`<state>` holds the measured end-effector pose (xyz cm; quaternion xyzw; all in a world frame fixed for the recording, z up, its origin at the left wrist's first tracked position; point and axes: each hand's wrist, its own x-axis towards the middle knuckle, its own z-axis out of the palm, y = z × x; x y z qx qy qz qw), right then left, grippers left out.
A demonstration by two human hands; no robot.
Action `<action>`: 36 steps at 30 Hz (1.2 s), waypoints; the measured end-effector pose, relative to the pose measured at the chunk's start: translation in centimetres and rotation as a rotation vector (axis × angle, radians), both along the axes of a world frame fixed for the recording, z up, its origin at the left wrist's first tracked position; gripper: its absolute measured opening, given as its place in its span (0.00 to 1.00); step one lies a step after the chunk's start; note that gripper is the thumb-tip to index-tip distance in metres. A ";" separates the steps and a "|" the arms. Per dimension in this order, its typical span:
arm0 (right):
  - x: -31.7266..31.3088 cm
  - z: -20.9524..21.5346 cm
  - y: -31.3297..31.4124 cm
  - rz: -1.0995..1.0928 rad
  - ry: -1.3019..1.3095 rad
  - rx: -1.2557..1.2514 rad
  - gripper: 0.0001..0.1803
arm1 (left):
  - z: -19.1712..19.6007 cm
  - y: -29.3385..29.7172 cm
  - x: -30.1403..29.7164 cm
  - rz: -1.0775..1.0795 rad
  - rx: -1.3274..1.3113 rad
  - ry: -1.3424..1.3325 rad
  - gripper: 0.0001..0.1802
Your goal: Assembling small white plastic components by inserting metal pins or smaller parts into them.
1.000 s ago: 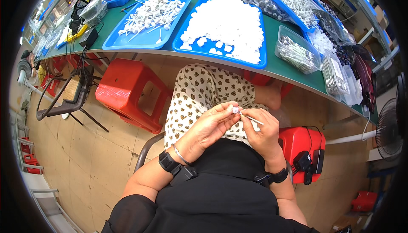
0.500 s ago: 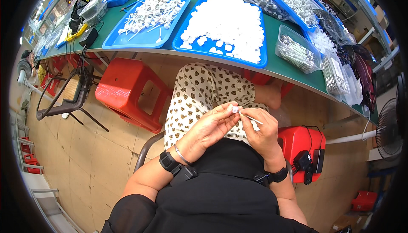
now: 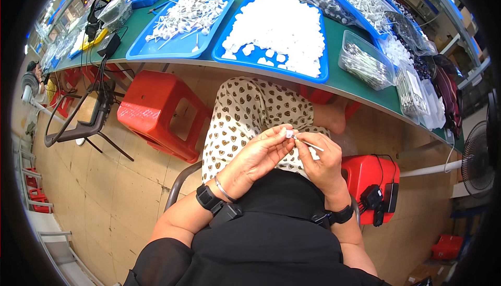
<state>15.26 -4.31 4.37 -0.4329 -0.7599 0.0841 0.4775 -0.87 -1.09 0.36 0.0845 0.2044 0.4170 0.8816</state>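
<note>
Over my lap, my left hand (image 3: pixel 262 153) pinches a small white cap (image 3: pixel 289 134) between thumb and fingertips. My right hand (image 3: pixel 322 162) is closed on a thin white stick (image 3: pixel 312 144), whose inner end meets the cap or lies right beside it; the fingers hide the exact contact. On the table ahead, a blue tray (image 3: pixel 219 51) holds a heap of loose white caps (image 3: pixel 282 28). Left of it, another blue tray (image 3: pixel 156 52) carries many white-headed sticks (image 3: pixel 190 17). A clear plastic box (image 3: pixel 383 81) of thin rods stands to the right.
Beyond my knees runs the green table's front edge (image 3: pixel 365 101). One red stool (image 3: pixel 148 106) stands at left; a second red stool (image 3: pixel 352 174) by my right arm bears black devices with cables (image 3: pixel 373 197). A black fan (image 3: pixel 477 150) is at far right, a chair (image 3: pixel 86 114) at far left.
</note>
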 end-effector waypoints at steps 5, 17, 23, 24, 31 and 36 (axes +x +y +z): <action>-0.1 0.2 -0.1 0.002 0.063 -0.088 0.06 | -0.3 0.0 -0.1 -0.076 0.080 0.052 0.12; -0.2 0.0 0.0 -0.009 0.080 -0.136 0.06 | -0.5 0.0 -0.1 -0.046 0.011 0.017 0.12; -0.2 -0.1 0.2 0.011 0.046 -0.070 0.05 | -1.1 -0.2 0.1 -0.041 -0.008 -0.031 0.12; 0.0 -0.2 0.2 0.017 0.040 -0.090 0.05 | -1.1 -0.3 0.2 -0.041 -0.009 -0.031 0.12; 0.3 -0.3 0.3 0.030 0.262 -0.361 0.10 | -2.2 0.7 0.2 0.009 0.104 0.008 0.12; 1.7 0.6 0.4 -0.028 0.002 -0.201 0.10 | -1.1 1.0 -0.7 0.103 0.158 0.204 0.14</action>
